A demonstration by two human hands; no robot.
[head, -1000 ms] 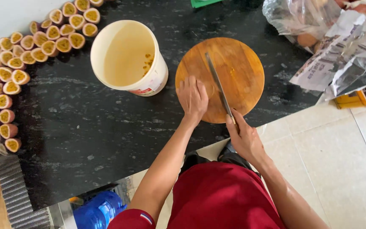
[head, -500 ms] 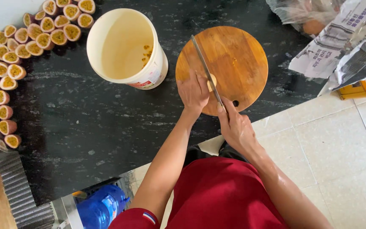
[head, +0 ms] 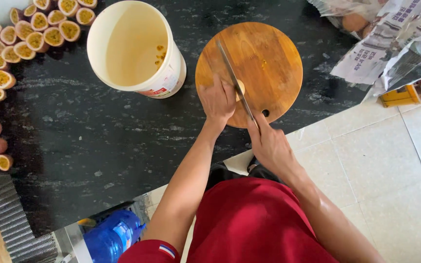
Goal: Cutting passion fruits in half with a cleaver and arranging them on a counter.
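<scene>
A: What has changed since a moment ago?

B: The knife [head: 235,85] has come down onto the fruit. The right hand [head: 269,146] is wrapped round its handle. The left hand [head: 218,100], fingers pressed together, pins a passion fruit [head: 240,89] on the round wooden board [head: 269,53].

A: Any danger?

B: The blade lies beside the fingertips; a roll could nick them. The fruit is mostly hidden. Beyond stand a white bucket [head: 132,48] and halved fruits [head: 30,29].

Bright, even daylight; soft shadows.
</scene>
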